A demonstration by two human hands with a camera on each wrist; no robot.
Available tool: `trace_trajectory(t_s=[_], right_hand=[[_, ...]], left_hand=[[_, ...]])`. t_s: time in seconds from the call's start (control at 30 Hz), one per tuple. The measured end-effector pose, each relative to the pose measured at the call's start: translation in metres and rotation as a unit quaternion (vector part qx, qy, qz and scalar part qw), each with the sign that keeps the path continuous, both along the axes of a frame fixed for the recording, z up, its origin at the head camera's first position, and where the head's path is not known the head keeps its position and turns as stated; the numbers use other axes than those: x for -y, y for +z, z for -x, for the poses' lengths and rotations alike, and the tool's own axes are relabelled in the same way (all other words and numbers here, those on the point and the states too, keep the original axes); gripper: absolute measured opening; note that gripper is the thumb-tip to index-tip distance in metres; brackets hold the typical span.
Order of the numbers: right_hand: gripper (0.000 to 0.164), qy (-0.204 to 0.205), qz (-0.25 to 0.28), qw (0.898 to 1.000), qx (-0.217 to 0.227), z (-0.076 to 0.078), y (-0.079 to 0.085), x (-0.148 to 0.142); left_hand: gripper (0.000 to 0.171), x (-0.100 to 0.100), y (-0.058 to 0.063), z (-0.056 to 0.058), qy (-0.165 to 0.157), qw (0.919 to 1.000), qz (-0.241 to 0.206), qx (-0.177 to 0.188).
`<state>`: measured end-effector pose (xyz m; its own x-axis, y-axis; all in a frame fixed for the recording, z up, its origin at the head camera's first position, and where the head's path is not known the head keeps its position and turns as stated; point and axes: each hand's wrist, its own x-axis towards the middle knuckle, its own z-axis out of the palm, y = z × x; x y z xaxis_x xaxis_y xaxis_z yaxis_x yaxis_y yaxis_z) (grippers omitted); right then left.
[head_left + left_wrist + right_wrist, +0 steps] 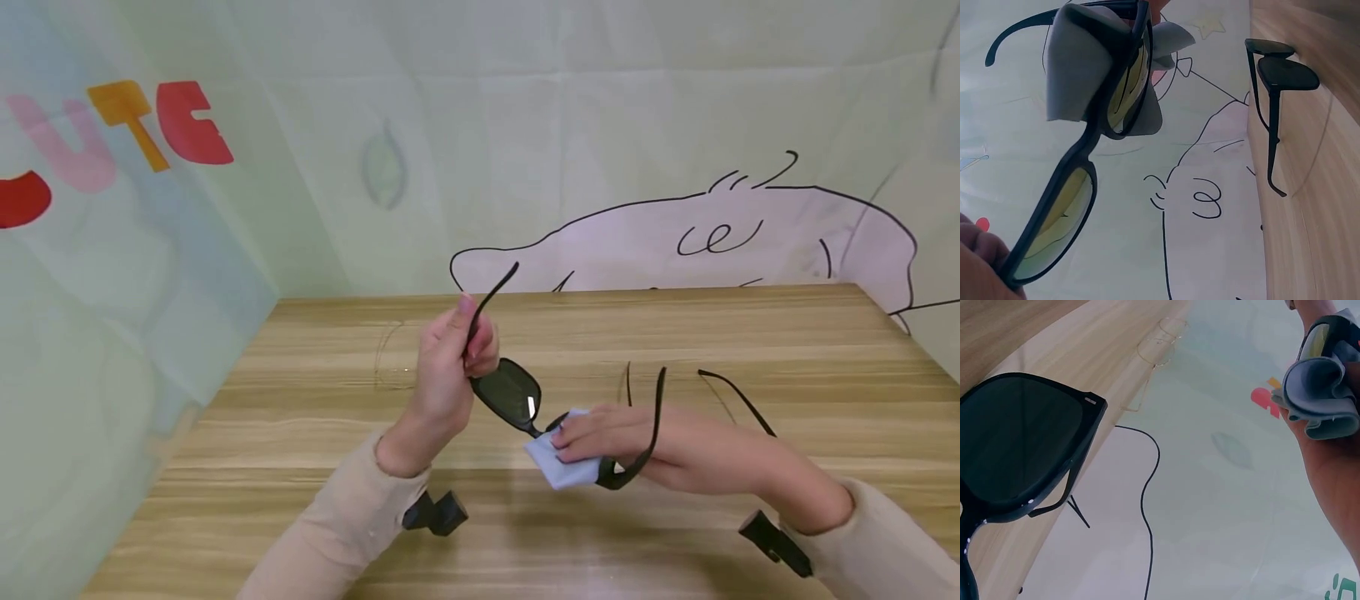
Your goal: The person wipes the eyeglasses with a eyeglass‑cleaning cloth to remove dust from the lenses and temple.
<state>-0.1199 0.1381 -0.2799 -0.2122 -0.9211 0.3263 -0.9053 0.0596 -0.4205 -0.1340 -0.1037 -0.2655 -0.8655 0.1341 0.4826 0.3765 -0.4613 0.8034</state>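
My left hand (446, 367) grips a pair of black-framed sunglasses (510, 396) near one hinge, its thumb along the upright temple arm. Over the other lens lies a folded light blue cloth (562, 462). Fingers of my right hand (630, 433) pinch that lens through the cloth. In the left wrist view the cloth (1079, 69) wraps both faces of the lens, and the uncovered lens looks yellowish. The right wrist view shows the cloth (1316, 390) bunched in the right hand, which hides most of the glasses. Both temple arms are unfolded, and the glasses are held above the table.
A second pair of black sunglasses (1288, 73) rests on the wooden table (300, 417), partly behind my right forearm in the head view. Thin wire-framed glasses (1155, 365) lie toward the table's far left. A printed cloth backdrop (487, 150) stands behind and at the left.
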Motion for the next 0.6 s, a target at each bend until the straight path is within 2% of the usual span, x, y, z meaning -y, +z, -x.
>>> trace_trajectory(t_s=[0.2,0.33,0.53,0.6], right_hand=[[0.046,0.008,0.007,1.000,0.014,-0.0005,-0.0007,0.0009],[0.035,0.021,0.007,1.000,0.019,-0.0013,-0.0043,0.0004],[0.055,0.026,0.013,0.999,0.035,-0.0018,-0.0030,-0.0027],[0.054,0.027,0.015,0.999,0.043,-0.0016,-0.0018,-0.0034]], left_hand=[[0.049,-0.0025,-0.0017,0.0006,0.004,1.0000,0.001,0.004],[0.048,0.0000,-0.0004,-0.0001,0.013,0.9998,-0.006,0.015],[0.047,0.0058,0.0002,0.0023,0.009,0.9999,0.006,-0.002],[0.047,0.0061,-0.0002,0.0029,0.004,0.9999,0.007,-0.006]])
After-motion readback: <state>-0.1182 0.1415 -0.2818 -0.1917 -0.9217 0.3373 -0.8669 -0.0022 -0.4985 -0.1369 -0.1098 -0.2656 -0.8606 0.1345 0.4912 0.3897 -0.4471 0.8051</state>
